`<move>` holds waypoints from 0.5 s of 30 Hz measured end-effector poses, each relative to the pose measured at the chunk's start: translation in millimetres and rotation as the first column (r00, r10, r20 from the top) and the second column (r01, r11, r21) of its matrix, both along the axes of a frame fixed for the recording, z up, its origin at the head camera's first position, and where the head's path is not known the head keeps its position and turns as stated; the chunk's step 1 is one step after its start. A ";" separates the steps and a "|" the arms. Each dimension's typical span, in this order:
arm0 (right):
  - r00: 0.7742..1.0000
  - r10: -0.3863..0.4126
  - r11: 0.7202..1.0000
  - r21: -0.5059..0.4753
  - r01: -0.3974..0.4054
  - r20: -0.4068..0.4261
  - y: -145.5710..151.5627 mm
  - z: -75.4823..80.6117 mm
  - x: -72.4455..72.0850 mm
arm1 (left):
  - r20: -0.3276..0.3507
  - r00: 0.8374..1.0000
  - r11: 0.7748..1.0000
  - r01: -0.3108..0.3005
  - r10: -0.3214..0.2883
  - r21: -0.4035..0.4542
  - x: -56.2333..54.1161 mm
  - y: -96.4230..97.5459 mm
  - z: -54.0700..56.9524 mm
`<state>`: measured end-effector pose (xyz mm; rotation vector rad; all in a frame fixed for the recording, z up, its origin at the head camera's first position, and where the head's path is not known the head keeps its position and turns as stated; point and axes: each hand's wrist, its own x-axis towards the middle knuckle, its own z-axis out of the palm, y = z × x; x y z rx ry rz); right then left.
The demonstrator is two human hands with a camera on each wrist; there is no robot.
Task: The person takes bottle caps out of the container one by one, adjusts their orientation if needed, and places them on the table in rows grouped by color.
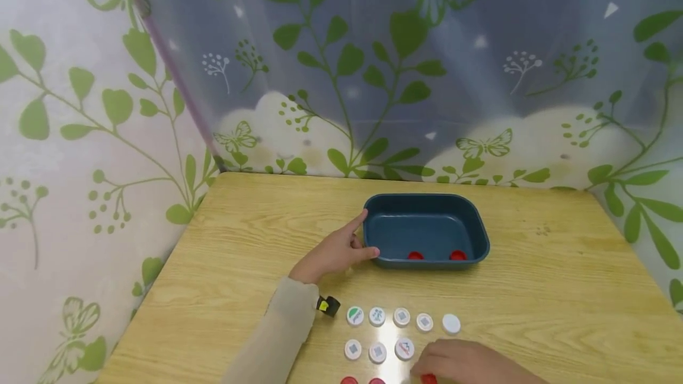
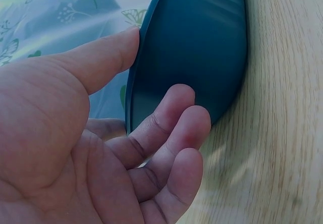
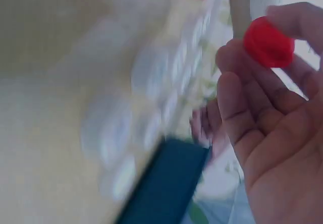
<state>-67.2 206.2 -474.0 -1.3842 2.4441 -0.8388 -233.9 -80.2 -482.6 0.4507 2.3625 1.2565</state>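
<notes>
A dark blue rectangular basin (image 1: 427, 265) stands on the wooden table, with red bottle caps (image 1: 458, 255) inside near its front wall. My left hand (image 1: 336, 250) holds the basin's left side, thumb and index finger spread along the rim. In the left wrist view its other fingers (image 2: 174, 138) bend loosely by the outer wall. My right hand (image 1: 469, 360), at the near edge of the head view, pinches a red bottle cap (image 3: 269, 42) between thumb and fingers. Close beside it are white bottle caps (image 1: 404, 348) in rows, some with printed tops.
More red caps (image 1: 349, 380) lie at the bottom edge of the head view. The wooden table (image 1: 560, 289) extends to both sides of the basin. Behind it hangs a cloth (image 1: 341, 76) with printed leaves and butterflies. A dark band (image 1: 328, 306) is on the left wrist.
</notes>
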 end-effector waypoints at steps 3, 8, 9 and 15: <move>0.993 -0.060 0.998 -0.009 0.061 0.104 -14.3 -17.5 11.3 | 0.010 1.000 1.000 -0.003 0.003 0.010 0.7 -1.6 -2.2; 0.990 -0.036 0.991 -0.132 0.018 -0.137 -30.3 -46.5 13.7 | 0.000 1.000 1.000 0.007 -0.007 0.015 0.6 -2.1 -3.6; 0.979 -0.033 0.988 -0.155 0.001 -0.202 -31.8 -50.6 12.3 | -0.009 1.000 1.000 0.011 -0.011 0.013 0.2 -2.0 -3.6; 0.970 -0.019 0.996 -0.092 -0.004 -0.243 -31.1 -54.9 5.4 | -0.022 1.000 1.000 0.015 -0.014 0.011 -2.2 -2.3 -2.0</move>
